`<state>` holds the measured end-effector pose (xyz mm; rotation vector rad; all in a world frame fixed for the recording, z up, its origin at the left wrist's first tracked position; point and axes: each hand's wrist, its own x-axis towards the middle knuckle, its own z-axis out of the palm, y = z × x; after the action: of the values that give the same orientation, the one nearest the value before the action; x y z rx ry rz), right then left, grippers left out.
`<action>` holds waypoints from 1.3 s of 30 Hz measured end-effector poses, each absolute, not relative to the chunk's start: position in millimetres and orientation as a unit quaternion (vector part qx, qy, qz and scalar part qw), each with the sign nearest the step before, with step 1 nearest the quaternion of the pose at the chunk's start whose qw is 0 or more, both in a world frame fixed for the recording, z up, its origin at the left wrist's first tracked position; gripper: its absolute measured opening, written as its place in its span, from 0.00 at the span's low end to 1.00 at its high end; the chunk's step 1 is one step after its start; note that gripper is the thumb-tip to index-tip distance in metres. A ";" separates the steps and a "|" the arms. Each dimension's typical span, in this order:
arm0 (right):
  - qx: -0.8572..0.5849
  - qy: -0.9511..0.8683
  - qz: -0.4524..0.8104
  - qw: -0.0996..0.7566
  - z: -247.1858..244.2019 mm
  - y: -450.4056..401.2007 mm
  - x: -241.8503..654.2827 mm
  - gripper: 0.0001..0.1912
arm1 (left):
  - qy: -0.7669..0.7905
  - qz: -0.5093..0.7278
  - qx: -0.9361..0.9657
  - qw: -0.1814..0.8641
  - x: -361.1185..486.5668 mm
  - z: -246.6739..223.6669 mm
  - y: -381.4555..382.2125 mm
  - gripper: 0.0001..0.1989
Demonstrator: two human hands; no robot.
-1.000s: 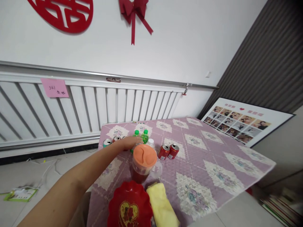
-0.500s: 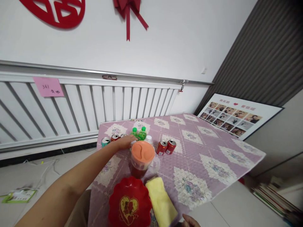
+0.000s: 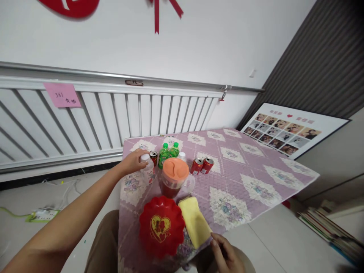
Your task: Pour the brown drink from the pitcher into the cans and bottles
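Note:
My left hand [image 3: 133, 162] is closed round the upper part of a clear bottle with a white cap [image 3: 145, 157], at the left side of the table. A dark can [image 3: 154, 157] and two green bottles [image 3: 164, 154] stand just beyond it. To the right is a pitcher with an orange lid [image 3: 175, 169] and dark liquid inside. My right hand [image 3: 224, 253] is at the near table edge, fingers apart, beside the folded yellow cloth [image 3: 195, 222]; nothing shows in it. A red scalloped dish [image 3: 162, 227] lies left of the cloth.
Two red cans [image 3: 201, 166] stand right of the pitcher, and another white-capped bottle [image 3: 182, 156] is behind it. A patterned cloth covers the table [image 3: 256, 151]. A radiator [image 3: 99, 117] runs behind, with a photo board [image 3: 292, 131] at the right.
My left hand has moved left from behind the pitcher, and the white-capped bottle now shows in its grasp. My right hand has come further into view near the yellow cloth. The view has tilted down.

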<state>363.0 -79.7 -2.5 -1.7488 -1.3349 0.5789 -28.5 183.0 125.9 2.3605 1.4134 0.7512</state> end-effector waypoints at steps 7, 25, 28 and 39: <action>-0.635 -0.576 0.275 0.436 7.6 -60.4 292.5 0.18 | 0.427 0.292 0.824 0.233 -12.6 110.8 81.2 0.25; -0.570 -0.657 0.291 0.398 -28.9 -19.7 224.3 0.39 | 0.471 0.352 0.681 0.436 55.8 21.4 16.3 0.43; -0.549 -0.684 0.307 0.369 -19.4 -19.3 236.5 0.40 | 0.464 0.356 0.656 0.478 62.5 13.9 9.7 0.44; -0.599 -0.701 0.163 0.352 66.5 -15.0 238.6 0.20 | 0.450 0.407 0.664 0.438 72.6 4.7 3.7 0.37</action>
<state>238.6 -15.0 66.5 -1.5489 -1.8132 0.4211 72.6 3.7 4.7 1.6499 1.1186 1.0113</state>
